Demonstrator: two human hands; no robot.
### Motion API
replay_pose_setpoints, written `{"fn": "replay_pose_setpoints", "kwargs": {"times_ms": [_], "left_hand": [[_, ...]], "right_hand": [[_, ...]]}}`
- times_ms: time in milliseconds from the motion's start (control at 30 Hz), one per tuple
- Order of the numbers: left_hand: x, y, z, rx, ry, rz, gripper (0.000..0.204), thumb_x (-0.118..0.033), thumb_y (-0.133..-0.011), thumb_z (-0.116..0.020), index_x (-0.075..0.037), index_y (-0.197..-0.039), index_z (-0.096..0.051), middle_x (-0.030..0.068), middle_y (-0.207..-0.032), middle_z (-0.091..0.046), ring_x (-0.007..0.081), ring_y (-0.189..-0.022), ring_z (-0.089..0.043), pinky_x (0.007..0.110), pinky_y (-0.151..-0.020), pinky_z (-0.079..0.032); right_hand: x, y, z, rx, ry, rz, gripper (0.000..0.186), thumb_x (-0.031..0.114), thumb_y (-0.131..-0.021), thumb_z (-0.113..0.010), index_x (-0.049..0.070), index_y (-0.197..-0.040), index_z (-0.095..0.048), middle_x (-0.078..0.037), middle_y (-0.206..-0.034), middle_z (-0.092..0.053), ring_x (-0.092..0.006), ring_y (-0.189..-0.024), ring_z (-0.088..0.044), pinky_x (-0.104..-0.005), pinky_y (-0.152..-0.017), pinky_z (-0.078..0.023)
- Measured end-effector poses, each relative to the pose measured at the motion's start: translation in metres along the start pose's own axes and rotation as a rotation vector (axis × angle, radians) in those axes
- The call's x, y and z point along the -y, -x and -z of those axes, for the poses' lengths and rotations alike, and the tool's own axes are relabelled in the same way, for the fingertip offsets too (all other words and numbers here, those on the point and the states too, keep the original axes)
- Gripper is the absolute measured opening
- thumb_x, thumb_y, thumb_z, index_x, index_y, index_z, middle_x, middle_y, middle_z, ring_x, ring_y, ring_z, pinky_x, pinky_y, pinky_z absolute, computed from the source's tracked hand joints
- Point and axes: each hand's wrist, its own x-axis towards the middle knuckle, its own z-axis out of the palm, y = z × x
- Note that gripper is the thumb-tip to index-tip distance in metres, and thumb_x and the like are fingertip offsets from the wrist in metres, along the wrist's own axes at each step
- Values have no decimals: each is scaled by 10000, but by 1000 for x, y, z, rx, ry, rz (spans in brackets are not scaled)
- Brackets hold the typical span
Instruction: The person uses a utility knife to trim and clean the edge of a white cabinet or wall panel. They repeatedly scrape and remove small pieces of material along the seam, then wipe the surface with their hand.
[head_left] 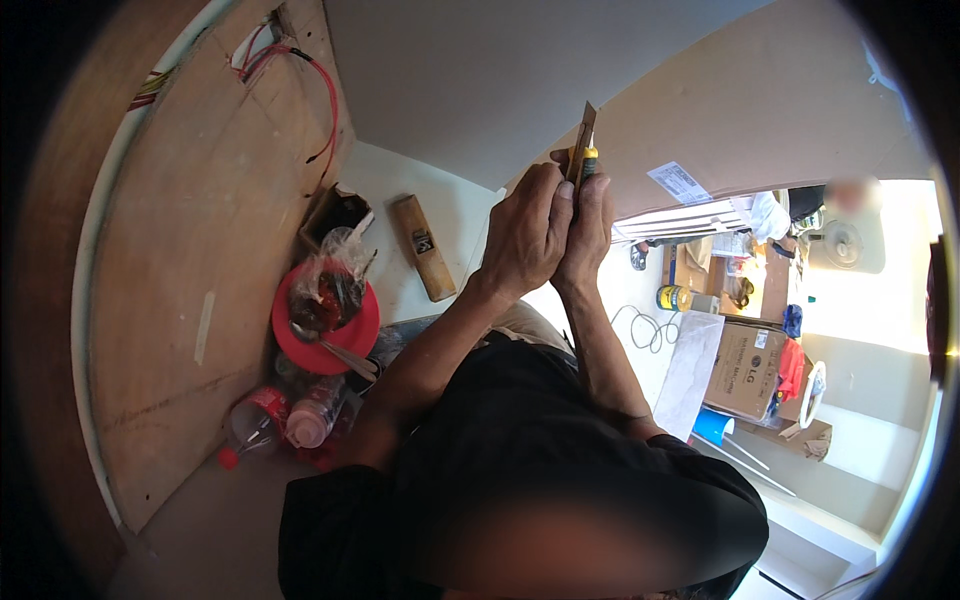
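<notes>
Yellow utility knife (581,150), just one, gripped by fingers of both left hand (527,228) and right hand (591,225).

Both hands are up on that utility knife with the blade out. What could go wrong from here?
1. The blade sticks out bare just past the fingertips of the left hand and right hand gripping the utility knife; a slip might cut a finger.
2. The red bowl and plastic bottles sit near the left elbow; a jerk may topple them.

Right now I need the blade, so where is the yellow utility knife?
Head view, upper centre: yellow utility knife clasped between both hands, left hand and right hand, against the tan board.
</notes>
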Motion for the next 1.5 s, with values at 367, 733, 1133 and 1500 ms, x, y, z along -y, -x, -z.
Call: {"fn": "replay_pose_setpoints", "kwargs": {"times_ms": [367, 733, 1133, 1500], "left_hand": [[4, 8, 3, 52, 7, 11, 141, -162, -1155, -534, -21, -1142, -528, 199, -982, -606, 370, -812, -682, 500, -712, -554], [5, 3, 15, 37, -15, -53, 152, -69, -1070, -727, -16, -1175, -632, 173, -1112, -703, 303, -921, -745, 420, -784, -616], [9, 0, 29, 81, 33, 2, 263, -4, -994, -797, -9, -1230, -683, 138, -1138, -721, 313, -1057, -755, 439, -894, -635], [14, -3, 35, 58, 70, 27, 332, 47, -913, -849, -26, -1219, -742, 129, -1187, -766, 254, -1024, -790, 375, -877, -645]], "right_hand": [[-5, 1, 2, -27, 65, -75, 659, 536, -1242, -297, 8, -1337, -680, -79, -1134, -635, -166, -1024, -571, -342, -948, -493], [-7, -9, 2, -47, 0, -12, 703, 627, -1214, -338, 17, -1334, -665, -51, -1116, -592, -126, -955, -553, -292, -820, -482], [-14, -11, -2, -60, -22, -44, 723, 657, -1201, -355, 24, -1361, -667, -67, -1129, -612, -138, -915, -571, -297, -783, -483], [-10, -12, -12, -69, -31, -33, 734, 666, -1198, -352, 18, -1362, -655, -24, -999, -601, -71, -760, -533, -236, -567, -392]]}}
